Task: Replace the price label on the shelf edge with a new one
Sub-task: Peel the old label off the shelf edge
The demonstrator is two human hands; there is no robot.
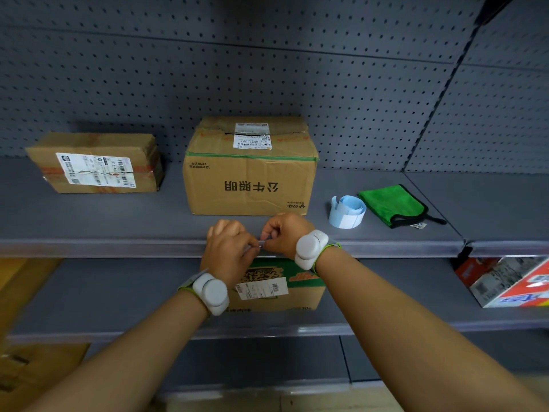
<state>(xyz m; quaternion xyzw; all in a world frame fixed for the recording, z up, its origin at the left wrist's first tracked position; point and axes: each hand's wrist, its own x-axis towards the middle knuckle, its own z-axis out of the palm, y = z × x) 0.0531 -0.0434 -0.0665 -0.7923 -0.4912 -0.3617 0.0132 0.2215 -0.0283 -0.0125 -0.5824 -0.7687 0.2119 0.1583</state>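
- Both hands – left hand, right hand – pinching a small strip at shelf edge, centre; which label, can't tell.
- Blue label roll on shelf, right – judged mid-swap, not finished.

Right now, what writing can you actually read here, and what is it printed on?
"公牛照明", upside down: middle box.
Shipping labels on the middle box, the left box and the lower box: too small to read.
Lower box's print: partly hidden, unreadable.
Red and white box: blurred.
Label roll: no print visible.
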